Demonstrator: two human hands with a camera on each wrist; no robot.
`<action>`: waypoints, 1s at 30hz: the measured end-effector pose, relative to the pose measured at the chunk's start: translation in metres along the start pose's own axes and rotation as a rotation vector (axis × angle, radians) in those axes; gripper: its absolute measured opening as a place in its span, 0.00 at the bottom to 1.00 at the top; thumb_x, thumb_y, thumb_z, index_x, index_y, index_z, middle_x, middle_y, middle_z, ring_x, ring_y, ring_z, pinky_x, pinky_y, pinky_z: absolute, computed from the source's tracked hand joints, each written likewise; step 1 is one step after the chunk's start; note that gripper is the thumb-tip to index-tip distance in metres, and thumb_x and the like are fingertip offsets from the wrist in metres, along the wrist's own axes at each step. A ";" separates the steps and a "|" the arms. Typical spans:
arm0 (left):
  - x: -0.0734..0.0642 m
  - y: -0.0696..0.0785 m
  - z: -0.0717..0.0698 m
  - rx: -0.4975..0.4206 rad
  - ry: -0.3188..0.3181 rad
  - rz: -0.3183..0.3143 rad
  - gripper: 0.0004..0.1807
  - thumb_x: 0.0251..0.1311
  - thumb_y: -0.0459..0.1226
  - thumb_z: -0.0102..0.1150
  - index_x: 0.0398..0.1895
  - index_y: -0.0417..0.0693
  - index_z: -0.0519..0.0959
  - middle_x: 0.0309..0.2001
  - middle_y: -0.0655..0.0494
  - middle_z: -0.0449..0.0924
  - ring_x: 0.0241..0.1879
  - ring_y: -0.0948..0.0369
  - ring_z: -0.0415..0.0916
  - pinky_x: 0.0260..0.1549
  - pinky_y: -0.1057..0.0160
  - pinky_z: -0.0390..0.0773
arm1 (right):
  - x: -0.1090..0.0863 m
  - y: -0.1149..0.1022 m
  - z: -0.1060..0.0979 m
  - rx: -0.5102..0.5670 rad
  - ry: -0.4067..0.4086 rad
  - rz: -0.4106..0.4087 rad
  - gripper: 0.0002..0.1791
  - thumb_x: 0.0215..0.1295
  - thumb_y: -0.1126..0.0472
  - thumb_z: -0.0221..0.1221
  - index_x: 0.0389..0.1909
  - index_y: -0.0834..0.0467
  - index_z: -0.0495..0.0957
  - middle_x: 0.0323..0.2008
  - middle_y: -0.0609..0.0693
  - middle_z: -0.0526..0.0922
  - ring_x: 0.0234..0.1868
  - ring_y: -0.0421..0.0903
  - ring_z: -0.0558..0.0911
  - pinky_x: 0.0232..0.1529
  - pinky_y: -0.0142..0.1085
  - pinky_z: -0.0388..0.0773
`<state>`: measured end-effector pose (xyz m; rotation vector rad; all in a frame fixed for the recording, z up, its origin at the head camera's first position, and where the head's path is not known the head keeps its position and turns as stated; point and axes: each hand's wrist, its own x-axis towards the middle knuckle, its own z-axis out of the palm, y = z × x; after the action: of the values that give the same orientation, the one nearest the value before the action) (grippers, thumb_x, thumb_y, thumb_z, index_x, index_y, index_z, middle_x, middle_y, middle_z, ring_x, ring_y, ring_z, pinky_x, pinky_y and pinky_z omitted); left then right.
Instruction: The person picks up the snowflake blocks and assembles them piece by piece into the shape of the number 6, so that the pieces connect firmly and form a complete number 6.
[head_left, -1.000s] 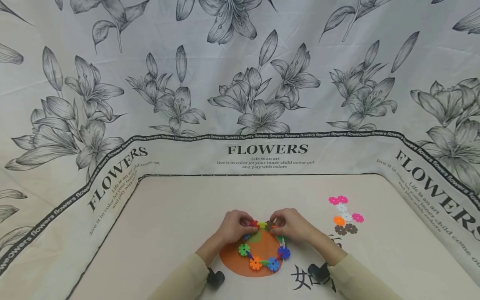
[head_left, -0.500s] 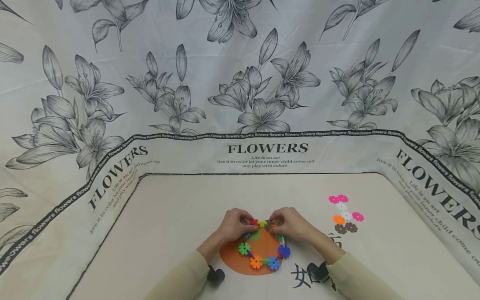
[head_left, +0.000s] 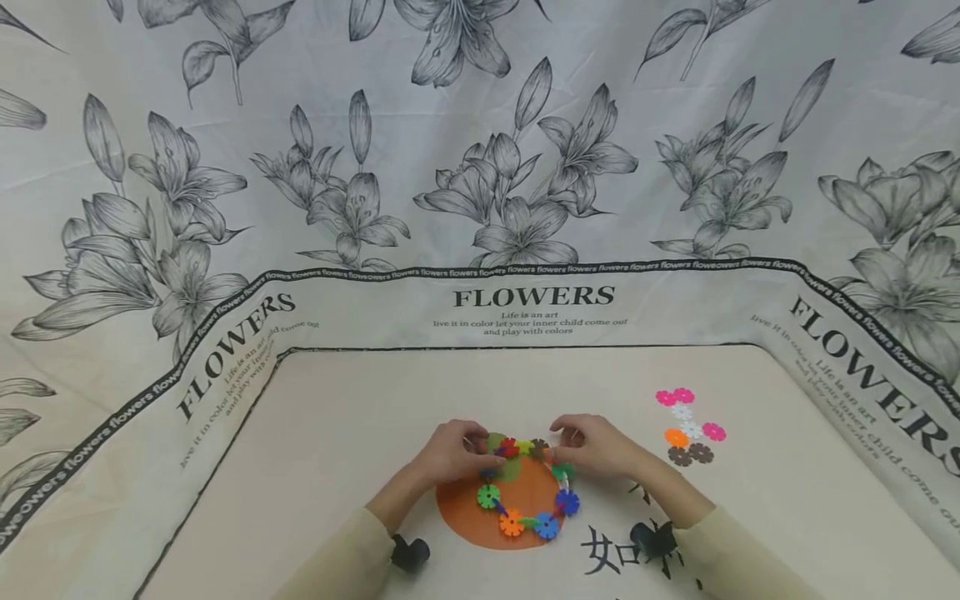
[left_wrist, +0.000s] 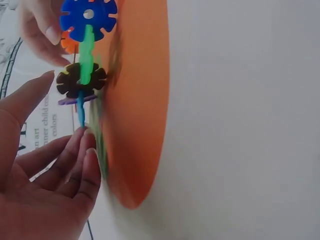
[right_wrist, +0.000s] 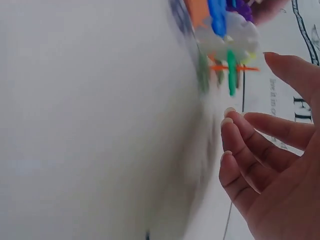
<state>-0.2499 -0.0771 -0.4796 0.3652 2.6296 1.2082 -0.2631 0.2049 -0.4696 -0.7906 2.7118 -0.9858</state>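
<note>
A closed ring of colourful notched plastic discs, a snowflake-disc chain, lies over the orange printed circle. At the ring's upper left is my left hand, thumb and fingers spread apart. In the left wrist view its fingertips are at the lower end of a light blue disc; I cannot tell whether they touch. My right hand is by the ring's upper right, near a brown disc. The right wrist view has its thumb and fingers apart, with a gap to the green disc.
Several loose discs lie flat at the right, among them a pink disc, an orange disc and a brown disc. The tablecloth bears black printed characters. Behind hangs a flower-print curtain.
Both hands have loosened their pinch on the top of the ring and moved outward, left hand leftward and right hand rightward. The ring has stayed almost where it was.
</note>
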 end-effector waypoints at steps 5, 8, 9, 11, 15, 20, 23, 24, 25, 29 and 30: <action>-0.013 -0.007 -0.006 -0.019 -0.046 0.009 0.28 0.55 0.47 0.77 0.53 0.40 0.82 0.36 0.59 0.80 0.39 0.59 0.76 0.38 0.62 0.79 | -0.020 0.005 -0.025 -0.034 0.051 0.046 0.24 0.69 0.50 0.65 0.55 0.64 0.80 0.38 0.46 0.82 0.41 0.43 0.79 0.40 0.36 0.79; -0.018 -0.012 -0.006 -0.041 -0.065 0.007 0.27 0.56 0.49 0.76 0.54 0.41 0.83 0.37 0.60 0.80 0.39 0.60 0.76 0.38 0.64 0.78 | -0.033 0.011 -0.041 -0.057 0.081 0.079 0.23 0.70 0.50 0.64 0.56 0.64 0.80 0.39 0.46 0.82 0.42 0.44 0.79 0.39 0.36 0.79; -0.019 -0.013 -0.005 -0.050 -0.068 0.003 0.27 0.57 0.49 0.75 0.54 0.42 0.83 0.37 0.60 0.80 0.39 0.60 0.75 0.37 0.64 0.78 | -0.037 0.013 -0.046 -0.067 0.092 0.091 0.23 0.70 0.51 0.64 0.56 0.64 0.80 0.39 0.46 0.82 0.42 0.44 0.79 0.39 0.36 0.79; -0.022 -0.015 -0.005 -0.071 -0.069 -0.002 0.27 0.57 0.49 0.74 0.54 0.42 0.83 0.37 0.60 0.80 0.39 0.60 0.75 0.37 0.64 0.77 | -0.045 0.020 -0.056 -0.087 0.121 0.107 0.22 0.70 0.51 0.64 0.56 0.64 0.80 0.39 0.46 0.82 0.43 0.45 0.80 0.38 0.37 0.79; -0.024 -0.016 -0.004 -0.104 -0.067 -0.015 0.25 0.60 0.48 0.72 0.55 0.42 0.82 0.38 0.58 0.80 0.40 0.58 0.74 0.38 0.62 0.78 | -0.063 0.036 -0.076 -0.127 0.175 0.134 0.21 0.70 0.54 0.65 0.54 0.65 0.80 0.40 0.48 0.82 0.43 0.48 0.81 0.39 0.40 0.80; -0.025 -0.017 -0.003 -0.083 -0.052 -0.028 0.21 0.67 0.47 0.65 0.56 0.43 0.82 0.43 0.57 0.81 0.45 0.58 0.74 0.48 0.54 0.80 | -0.081 0.061 -0.099 -0.166 0.213 0.196 0.22 0.69 0.57 0.65 0.54 0.70 0.79 0.41 0.54 0.83 0.43 0.54 0.81 0.37 0.41 0.80; -0.023 -0.018 -0.002 -0.064 -0.033 -0.022 0.19 0.69 0.46 0.63 0.56 0.43 0.82 0.43 0.58 0.80 0.45 0.58 0.74 0.48 0.54 0.80 | -0.087 0.079 -0.108 -0.175 0.227 0.247 0.23 0.69 0.57 0.65 0.55 0.71 0.78 0.42 0.58 0.83 0.43 0.55 0.81 0.35 0.40 0.80; -0.023 -0.019 -0.002 -0.060 -0.029 -0.018 0.19 0.69 0.45 0.63 0.55 0.43 0.82 0.42 0.58 0.80 0.45 0.58 0.74 0.47 0.55 0.80 | -0.089 0.085 -0.110 -0.174 0.232 0.263 0.23 0.68 0.58 0.65 0.55 0.71 0.78 0.42 0.58 0.83 0.42 0.55 0.82 0.35 0.40 0.80; -0.022 -0.019 -0.002 -0.057 -0.025 -0.013 0.18 0.69 0.44 0.64 0.55 0.43 0.82 0.41 0.58 0.80 0.44 0.58 0.74 0.45 0.57 0.80 | -0.091 0.091 -0.111 -0.174 0.239 0.279 0.23 0.68 0.58 0.66 0.55 0.72 0.78 0.42 0.60 0.82 0.42 0.56 0.82 0.36 0.41 0.81; -0.019 -0.022 -0.003 -0.046 -0.013 0.005 0.17 0.68 0.42 0.65 0.54 0.42 0.82 0.38 0.59 0.80 0.40 0.59 0.74 0.39 0.61 0.78 | -0.097 0.111 -0.116 -0.181 0.256 0.356 0.24 0.68 0.58 0.64 0.56 0.73 0.75 0.46 0.69 0.79 0.44 0.63 0.81 0.39 0.50 0.83; -0.019 -0.022 -0.004 -0.047 -0.010 0.003 0.17 0.67 0.42 0.65 0.54 0.43 0.82 0.38 0.59 0.80 0.39 0.59 0.74 0.38 0.62 0.77 | -0.098 0.116 -0.118 -0.188 0.258 0.372 0.25 0.68 0.58 0.64 0.57 0.73 0.74 0.48 0.72 0.77 0.45 0.66 0.80 0.40 0.53 0.82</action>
<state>-0.2364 -0.0994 -0.4924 0.3665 2.5883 1.2629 -0.2655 0.3966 -0.4555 -0.1703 3.0469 -0.8026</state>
